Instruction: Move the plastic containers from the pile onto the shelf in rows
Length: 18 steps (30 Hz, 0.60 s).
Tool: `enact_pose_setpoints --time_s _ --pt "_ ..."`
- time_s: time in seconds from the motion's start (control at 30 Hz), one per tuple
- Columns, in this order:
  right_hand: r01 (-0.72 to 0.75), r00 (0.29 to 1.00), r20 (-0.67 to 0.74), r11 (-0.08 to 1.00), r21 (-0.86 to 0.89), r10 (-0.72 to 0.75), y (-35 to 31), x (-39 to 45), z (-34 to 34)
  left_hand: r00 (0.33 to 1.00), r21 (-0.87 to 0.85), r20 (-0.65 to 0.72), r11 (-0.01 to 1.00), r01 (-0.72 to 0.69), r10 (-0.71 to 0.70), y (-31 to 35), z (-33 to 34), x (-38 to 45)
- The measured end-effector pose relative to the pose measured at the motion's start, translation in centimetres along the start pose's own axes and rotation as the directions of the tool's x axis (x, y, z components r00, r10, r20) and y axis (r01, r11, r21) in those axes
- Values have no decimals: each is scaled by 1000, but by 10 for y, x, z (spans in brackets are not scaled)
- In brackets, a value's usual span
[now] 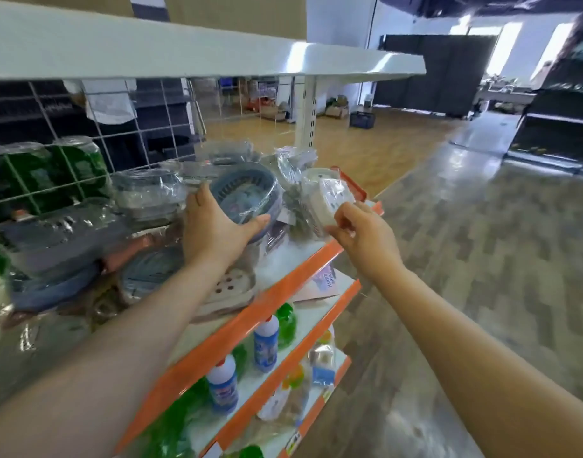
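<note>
Right hand (361, 234) pinches cream film-wrapped rectangular plastic container (328, 196); left hand (214, 226), beside it, cups blue slotted round plastic basket (247, 193); both should be set squarely in row.

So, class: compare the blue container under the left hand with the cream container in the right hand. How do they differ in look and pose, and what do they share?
The blue container is round with slotted sides; the cream container is boxier with rounded corners. The blue container rests on the pile under the left hand; the cream container is pinched by the right hand near the shelf edge. Blue looks larger than cream. Both are wrapped in clear plastic.
</note>
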State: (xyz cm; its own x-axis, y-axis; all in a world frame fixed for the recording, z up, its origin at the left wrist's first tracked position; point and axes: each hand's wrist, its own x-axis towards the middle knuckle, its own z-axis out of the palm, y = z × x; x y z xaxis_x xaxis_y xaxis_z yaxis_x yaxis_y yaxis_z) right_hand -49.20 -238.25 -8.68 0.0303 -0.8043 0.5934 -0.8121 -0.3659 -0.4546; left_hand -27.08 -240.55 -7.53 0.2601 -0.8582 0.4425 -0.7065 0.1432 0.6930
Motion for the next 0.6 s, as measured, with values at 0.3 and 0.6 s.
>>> enact_pose_setpoints --time_s 0.3,0.6 --pt "255 958 129 967 8 -254 61 111 36 971 223 -111 947 232 -212 19 46 51" --pt "369 910 160 923 108 -382 80 185 69 909 211 -282 905 370 -307 17 73 68"
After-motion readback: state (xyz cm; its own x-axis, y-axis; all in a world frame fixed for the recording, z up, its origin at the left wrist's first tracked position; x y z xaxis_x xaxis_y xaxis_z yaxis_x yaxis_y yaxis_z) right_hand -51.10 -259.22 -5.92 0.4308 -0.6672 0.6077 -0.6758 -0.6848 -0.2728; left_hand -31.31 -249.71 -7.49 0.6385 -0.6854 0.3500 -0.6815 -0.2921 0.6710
